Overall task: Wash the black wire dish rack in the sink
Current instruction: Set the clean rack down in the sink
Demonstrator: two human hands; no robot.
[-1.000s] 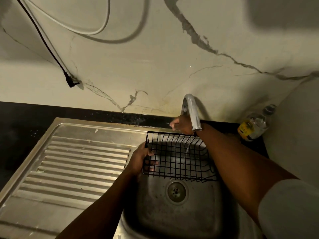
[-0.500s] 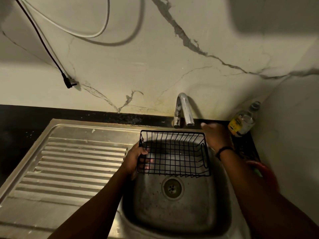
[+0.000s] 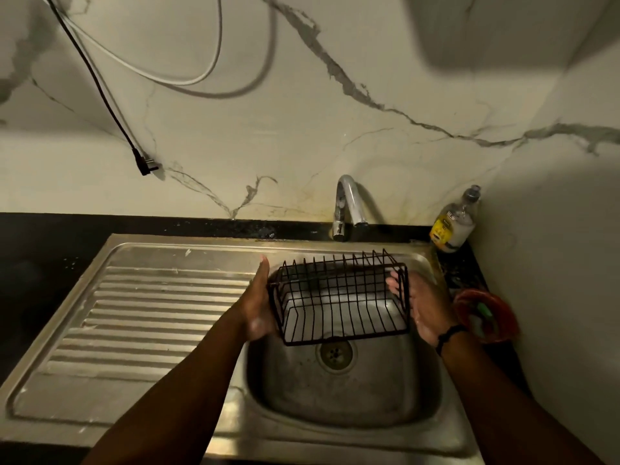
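Over the sink (image 3: 342, 401), at abt 12 o'clock from the drain (image 3: 335, 353), the black wire dish rack (image 3: 340, 298) hung tilted betw both hands. At its 9 o'clock the left hand (image 3: 258, 305) pressed flat on the end, thumb up, forearm running in from 7. At 3 o'clock the right hand (image 3: 424, 305) cupped the other end, fingers (image 3: 393, 286) hooked thru the wires. Faucet (image 3: 349, 206) stood at 12, bottle (image 3: 454, 223) at 2.
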